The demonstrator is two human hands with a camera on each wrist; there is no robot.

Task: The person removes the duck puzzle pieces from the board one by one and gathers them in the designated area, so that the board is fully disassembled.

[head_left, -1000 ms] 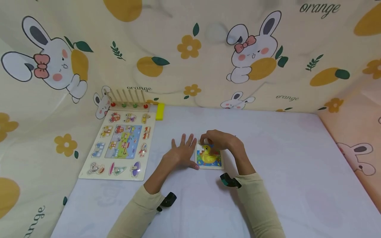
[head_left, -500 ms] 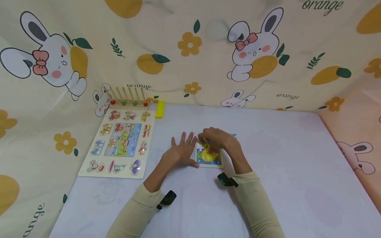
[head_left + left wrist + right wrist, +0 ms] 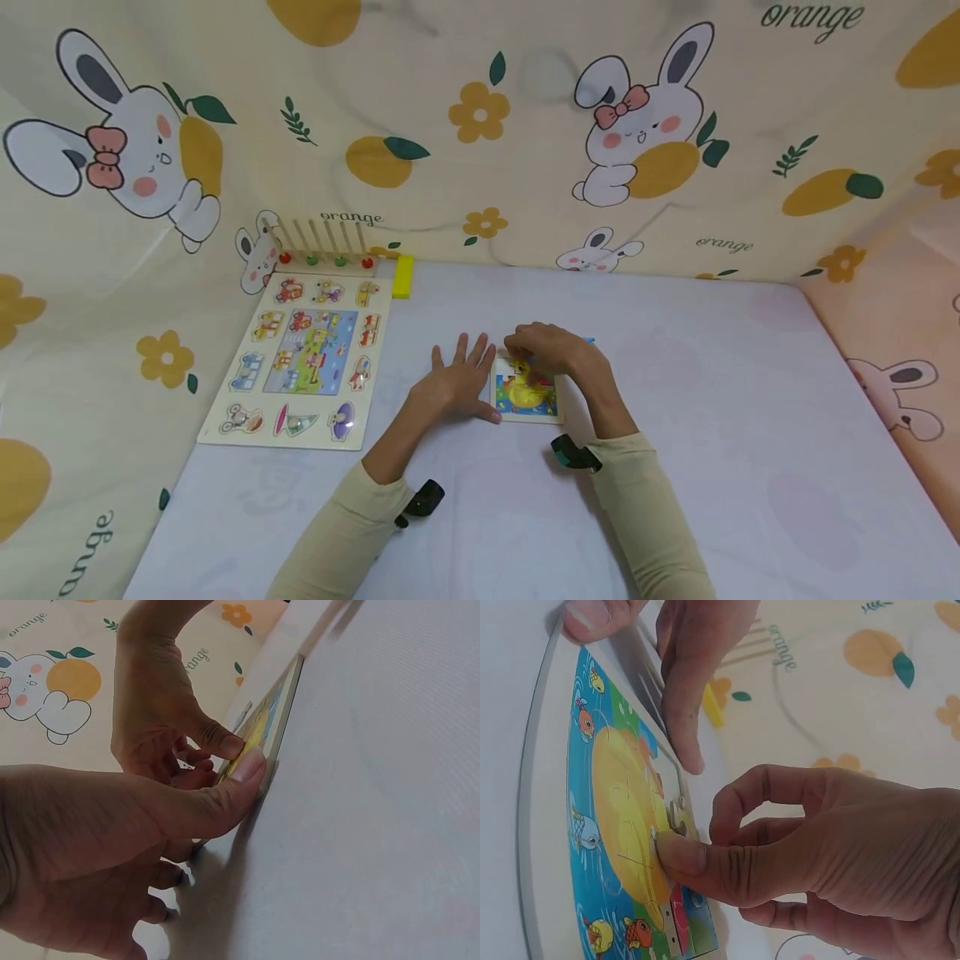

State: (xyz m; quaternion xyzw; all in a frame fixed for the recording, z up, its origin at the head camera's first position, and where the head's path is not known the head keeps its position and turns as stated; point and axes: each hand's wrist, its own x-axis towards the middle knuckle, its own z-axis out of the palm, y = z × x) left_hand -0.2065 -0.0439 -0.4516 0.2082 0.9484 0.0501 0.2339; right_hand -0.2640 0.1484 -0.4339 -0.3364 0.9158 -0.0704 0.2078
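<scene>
A small framed duck jigsaw puzzle [image 3: 527, 398] lies flat on the table, with a pale gap near its far edge in the right wrist view. My left hand [image 3: 453, 387] is spread on the table, its thumb [image 3: 244, 769] resting on the frame's near left corner. Over the far part of the puzzle, my right hand [image 3: 832, 847] has curled fingers, and its thumb [image 3: 686, 856] is down on a yellow puzzle piece [image 3: 660, 840] beside the gap. The fingertips behind that thumb are partly hidden. A blue bit [image 3: 589, 340] shows behind the right wrist, mostly covered.
A large pegged picture board [image 3: 300, 358] lies to the left. Behind it stands a rack with wooden rods [image 3: 322, 250] and red and green beads, next to a yellow block [image 3: 402, 277]. A printed cloth backdrop [image 3: 525, 183] rises at the table's back edge.
The right hand shifts only slightly over the puzzle's far part. The left hand stays on the frame's corner. The blue bit behind the right wrist shows less than half a second ago.
</scene>
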